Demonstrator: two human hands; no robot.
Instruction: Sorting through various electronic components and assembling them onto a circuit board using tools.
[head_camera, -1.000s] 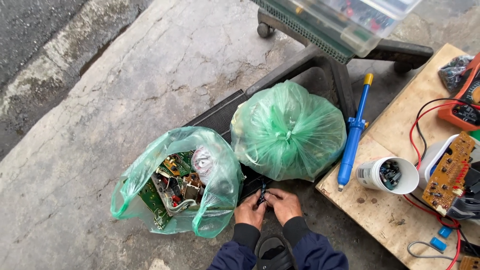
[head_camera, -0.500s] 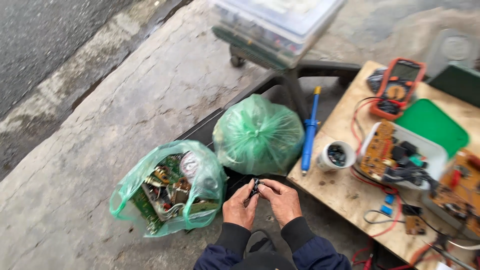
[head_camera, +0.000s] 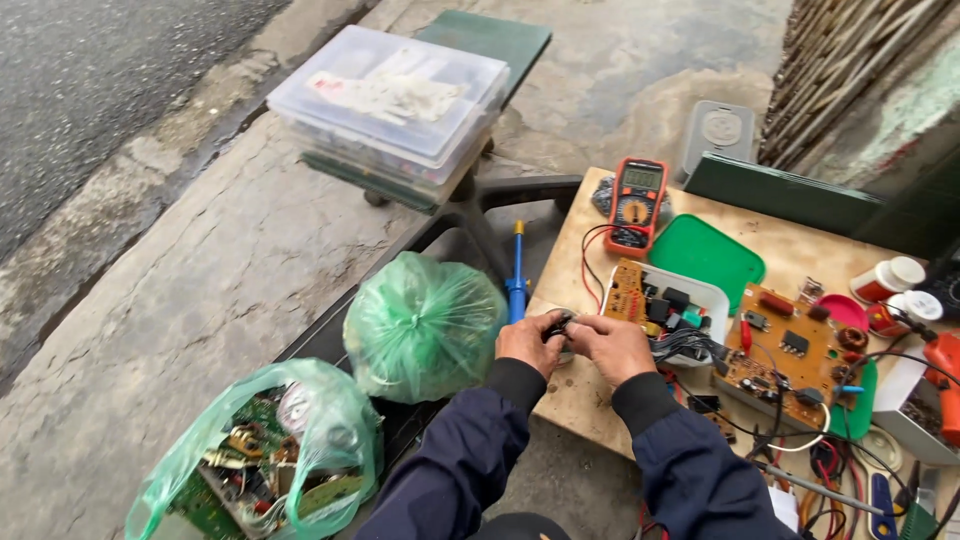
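My left hand (head_camera: 527, 340) and my right hand (head_camera: 612, 348) meet over the left edge of a low wooden board (head_camera: 580, 390), both pinching one small dark component (head_camera: 559, 325) between their fingertips. Dark blue sleeves cover both forearms. Just beyond the hands lies a circuit board with parts in a white tray (head_camera: 660, 300). A blue desoldering pump (head_camera: 517, 275) lies to the left of my left hand.
A tied green bag (head_camera: 422, 325) and an open green bag of scrap boards (head_camera: 265, 460) sit on the concrete at left. A red multimeter (head_camera: 637, 205), green lid (head_camera: 705, 255), brown circuit board (head_camera: 785, 355) and wires crowd the board. Stacked clear boxes (head_camera: 395, 100) stand behind.
Both hands rose with the small component from beside the green bags to the wooden board's left edge. The view swung right, bringing more of the board in.
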